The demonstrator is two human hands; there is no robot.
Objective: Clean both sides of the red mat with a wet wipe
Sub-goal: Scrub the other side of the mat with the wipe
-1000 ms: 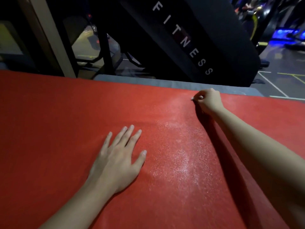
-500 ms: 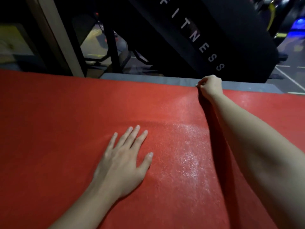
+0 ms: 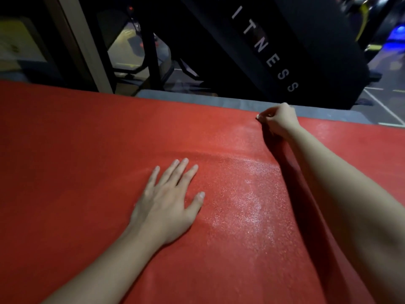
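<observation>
Lettering "ITNESS" (image 3: 272,61), white on black panel (image 3: 311,40) behind, top cut off. L hand (image 3: 168,201) flat, fingers straight, on red mat (image 3: 65,172) filling foreground, wet sheen mid-right; R hand (image 3: 278,121) curled, pinching mat's far edge.

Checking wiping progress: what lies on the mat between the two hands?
Head view: only bare red mat with a glistening damp-looking streak between left hand and right hand.

You're in a gym: a black panel (image 3: 306,40) beyond the far edge of the red mat (image 3: 87,150) reads "FITNESS", with dark machine frames (image 3: 151,55) and painted floor lines (image 3: 382,107) behind.
</observation>
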